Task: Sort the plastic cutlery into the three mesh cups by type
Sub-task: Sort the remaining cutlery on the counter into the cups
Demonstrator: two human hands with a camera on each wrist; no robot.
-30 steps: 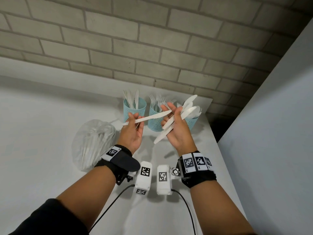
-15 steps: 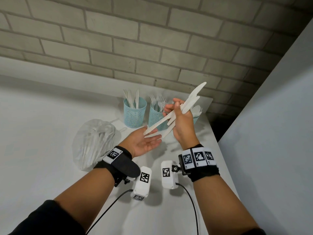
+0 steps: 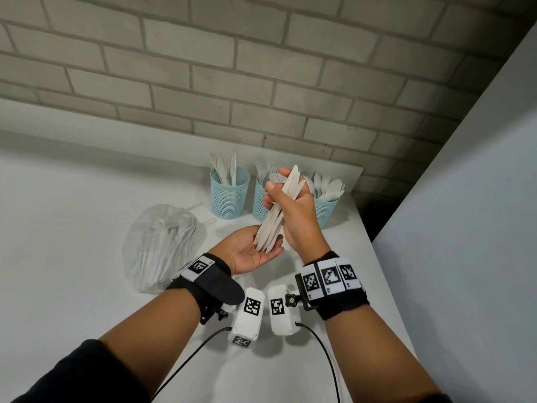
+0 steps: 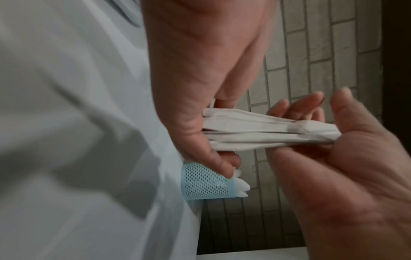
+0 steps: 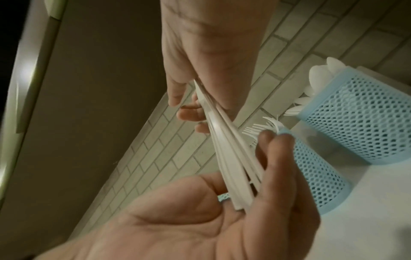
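Note:
My right hand (image 3: 293, 210) grips a bundle of white plastic knives (image 3: 279, 210), blades up and tilted to the right. The bundle's lower ends rest on my left hand (image 3: 250, 254), which lies palm up with relaxed fingers. The left wrist view shows the bundle (image 4: 255, 133) reaching my left palm (image 4: 333, 167). In the right wrist view my right hand's fingers (image 5: 278, 158) curl round the bundle (image 5: 229, 158). Behind the hands stand three blue mesh cups: the knife cup (image 3: 229, 196) on the left, the fork cup (image 3: 260, 205) in the middle, partly hidden, and the spoon cup (image 3: 327, 210) on the right.
A clear plastic bag (image 3: 159, 245) with more white cutlery lies on the white table (image 3: 72, 228) left of my hands. A brick wall runs behind the cups. The table's right edge (image 3: 377, 257) is close to the spoon cup, and a grey panel (image 3: 465, 228) rises beyond it.
The single knife my left hand held has joined the bundle in my right hand. My left hand opened palm up, and the bundle swung more upright onto that palm.

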